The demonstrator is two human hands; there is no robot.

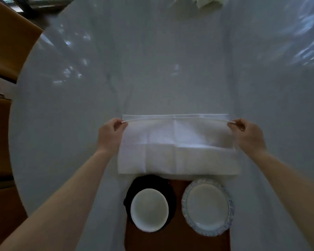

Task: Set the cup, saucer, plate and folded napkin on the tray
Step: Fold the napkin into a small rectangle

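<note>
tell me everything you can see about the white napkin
The white napkin is a thin, cloth-like rectangle marked by crease lines. It lies mostly flat on the pale table, partway through a fold: the left hand and right hand each pinch a corner of the upper layer, drawn over the lower one, whose far edge shows just beyond. Its near edge overlaps the brown tray, close to the black saucer.

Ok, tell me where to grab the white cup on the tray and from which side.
Take the cup by its rim or wall from directly above. It stands upright on the dark saucer, mouth open and empty, no handle visible from here. The plate sits to its right, so the near and left sides look freest. Both hands are pinching the napkin.
</note>
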